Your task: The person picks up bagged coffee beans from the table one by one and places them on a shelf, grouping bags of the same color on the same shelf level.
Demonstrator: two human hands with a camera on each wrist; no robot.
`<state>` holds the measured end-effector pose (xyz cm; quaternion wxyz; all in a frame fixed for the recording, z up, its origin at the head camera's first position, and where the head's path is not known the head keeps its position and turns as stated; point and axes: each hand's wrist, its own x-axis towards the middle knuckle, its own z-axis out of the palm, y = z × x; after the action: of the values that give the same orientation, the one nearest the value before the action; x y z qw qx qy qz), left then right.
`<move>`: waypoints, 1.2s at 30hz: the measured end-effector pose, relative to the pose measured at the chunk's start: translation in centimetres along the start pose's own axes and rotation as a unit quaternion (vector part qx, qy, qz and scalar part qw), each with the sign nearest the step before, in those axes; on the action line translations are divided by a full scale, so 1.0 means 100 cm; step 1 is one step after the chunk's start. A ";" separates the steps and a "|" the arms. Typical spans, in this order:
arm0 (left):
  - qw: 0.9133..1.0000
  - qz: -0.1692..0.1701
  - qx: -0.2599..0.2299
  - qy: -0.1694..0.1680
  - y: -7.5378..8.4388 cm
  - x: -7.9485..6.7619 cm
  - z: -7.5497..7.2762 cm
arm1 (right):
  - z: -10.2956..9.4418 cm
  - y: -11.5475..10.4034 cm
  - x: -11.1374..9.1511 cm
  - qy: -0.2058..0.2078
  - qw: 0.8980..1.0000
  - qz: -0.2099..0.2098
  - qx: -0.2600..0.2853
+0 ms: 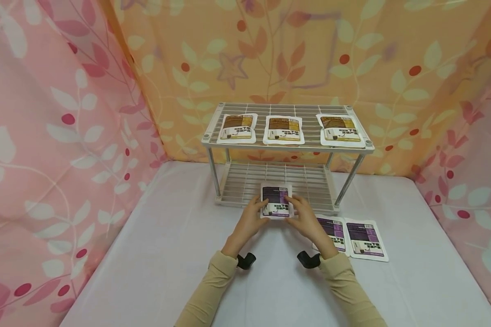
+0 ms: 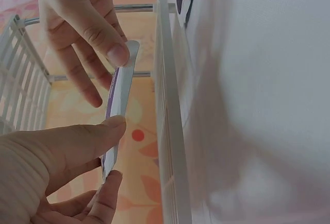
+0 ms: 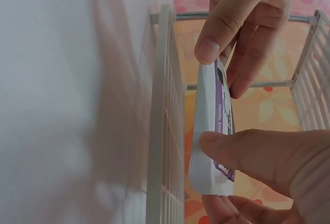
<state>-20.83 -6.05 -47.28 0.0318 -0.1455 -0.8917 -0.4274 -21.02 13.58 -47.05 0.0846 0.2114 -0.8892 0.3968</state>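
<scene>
A flat white packet with a purple label [image 1: 276, 208] is held up at the front edge of the wire rack's lower shelf [image 1: 245, 181]. My left hand [image 1: 248, 218] pinches its left side, thumb on the label face and fingers behind. On its right side my right hand [image 1: 304, 220] grips it the same way. Both wrist views show the packet [image 2: 121, 92] edge-on between the two thumbs, inside the space between the shelves. Two more purple packets [image 1: 366, 240] lie side by side on the table, the nearer one partly covered by my right hand and forearm.
On the rack's upper shelf [image 1: 311, 110] lie three white packets with brown and yellow labels [image 1: 283, 130], with a wider gap before the right one. Metal posts [image 1: 349, 178] join the shelves. A white cloth covers the table [image 1: 167, 263]; patterned curtains [image 1: 262, 54] stand behind and beside it.
</scene>
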 end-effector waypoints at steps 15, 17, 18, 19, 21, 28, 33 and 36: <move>0.999 -0.004 -0.003 0.044 -0.015 0.000 -0.011 | 0.023 0.002 0.013 0.042 0.998 0.009 0.035; 0.999 -0.013 0.002 0.046 -0.017 0.000 -0.012 | 0.027 0.002 0.014 0.047 0.998 0.011 0.042; 0.999 -0.017 0.004 0.047 -0.018 0.001 -0.013 | 0.028 0.001 0.014 0.049 0.998 0.012 0.045; 0.999 -0.018 0.007 0.048 -0.019 0.001 -0.013 | 0.029 0.000 0.015 0.049 0.998 0.014 0.047; 0.999 -0.022 0.010 0.049 -0.021 0.001 -0.015 | 0.032 -0.001 0.016 0.051 0.997 0.015 0.050; 0.998 -0.028 0.009 0.060 -0.029 0.002 -0.020 | 0.040 -0.005 0.023 0.053 0.997 0.011 0.053; 0.997 -0.015 0.003 0.077 -0.033 0.001 -0.024 | 0.048 -0.008 0.026 0.060 0.997 0.011 0.042; 0.996 -0.012 0.004 0.087 -0.035 0.001 -0.025 | 0.052 -0.009 0.028 0.064 0.997 0.007 0.040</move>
<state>-22.11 -10.04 -48.31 0.1046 -0.0969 -0.8891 -0.4349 -23.09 8.32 -49.07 0.1301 0.1830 -0.8668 0.4452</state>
